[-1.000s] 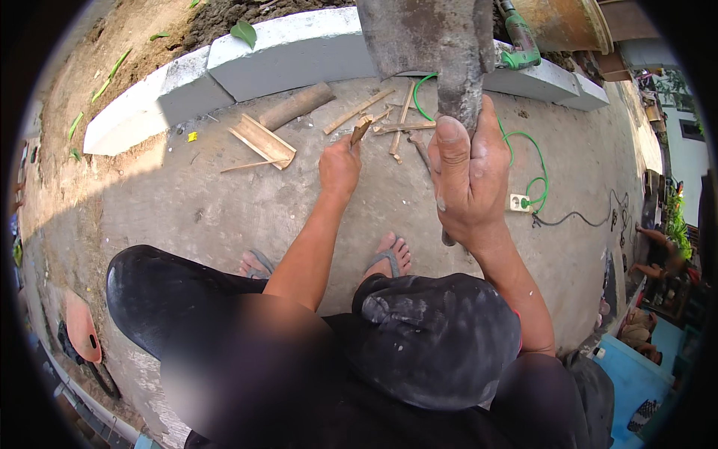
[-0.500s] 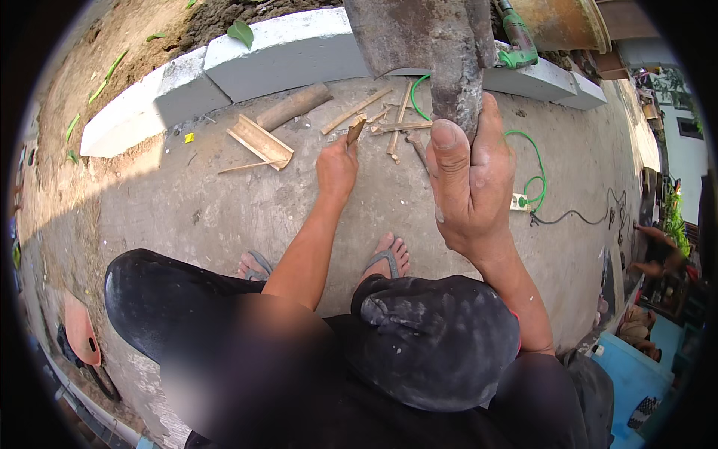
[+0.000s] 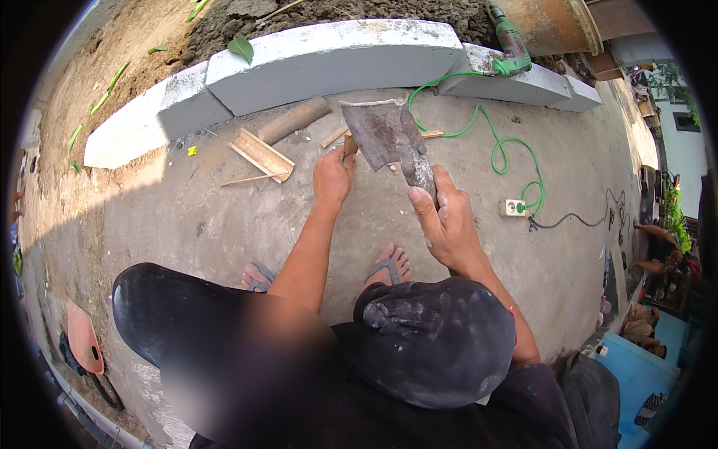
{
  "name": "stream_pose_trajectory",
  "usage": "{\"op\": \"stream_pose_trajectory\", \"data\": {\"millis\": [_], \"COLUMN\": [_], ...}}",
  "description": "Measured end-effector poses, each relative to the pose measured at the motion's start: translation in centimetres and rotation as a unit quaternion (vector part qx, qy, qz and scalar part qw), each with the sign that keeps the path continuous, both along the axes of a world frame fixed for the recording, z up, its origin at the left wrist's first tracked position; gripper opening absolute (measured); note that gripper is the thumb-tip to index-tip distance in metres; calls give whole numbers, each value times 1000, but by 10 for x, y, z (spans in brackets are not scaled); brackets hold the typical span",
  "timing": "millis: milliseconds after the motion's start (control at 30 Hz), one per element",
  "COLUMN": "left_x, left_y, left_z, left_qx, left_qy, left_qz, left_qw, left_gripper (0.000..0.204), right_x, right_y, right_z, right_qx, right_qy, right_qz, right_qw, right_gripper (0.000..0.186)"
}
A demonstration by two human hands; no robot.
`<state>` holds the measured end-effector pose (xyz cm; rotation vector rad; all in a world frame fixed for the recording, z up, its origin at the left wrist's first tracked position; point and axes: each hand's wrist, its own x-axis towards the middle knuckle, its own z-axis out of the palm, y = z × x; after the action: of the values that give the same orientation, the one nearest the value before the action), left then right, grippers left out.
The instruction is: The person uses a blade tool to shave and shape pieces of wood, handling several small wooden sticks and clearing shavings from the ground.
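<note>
My right hand is closed around the handle of a cleaver with a broad, worn, rusty blade, held in front of me above the ground. My left hand, also closed, grips a short piece of bamboo that stands up from the fist. The blade is just right of this piece; whether they touch I cannot tell. Past my left hand lie a split bamboo half, a whole bamboo tube and a thin stick. The cleaver covers most of the loose strips on the ground behind it.
White blocks form a low curb ahead, with soil behind. A green drill rests on it. Its green cord runs to a white socket on the concrete. At far right are another person and a blue container.
My right hand has lowered the cleaver from high in front of me toward the bamboo piece, uncovering the curb and green cord. My left hand has shifted slightly, still gripping the piece.
</note>
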<state>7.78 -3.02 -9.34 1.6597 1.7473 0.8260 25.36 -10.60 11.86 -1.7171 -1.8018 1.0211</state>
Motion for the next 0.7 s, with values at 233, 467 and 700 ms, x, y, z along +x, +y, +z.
{"op": "stream_pose_trajectory", "data": {"millis": [233, 467, 700], "left_x": [-24, 15, 13], "left_y": [25, 16, 13], "left_z": [11, -6, 4], "left_qx": [16, -18, 58], "left_qy": [-86, -64, -141], "left_qz": [-118, 0, 70], "left_qw": [989, 998, 986], "left_gripper": [67, 47, 34], "right_x": [19, -4, 22], "right_y": [12, -19, -18], "right_z": [-6, -18, -2], "right_qx": [69, 4, 46], "right_qy": [54, 46, 131], "right_qz": [-126, -99, -170], "right_qw": [988, 994, 976], "right_gripper": [62, 54, 45]}}
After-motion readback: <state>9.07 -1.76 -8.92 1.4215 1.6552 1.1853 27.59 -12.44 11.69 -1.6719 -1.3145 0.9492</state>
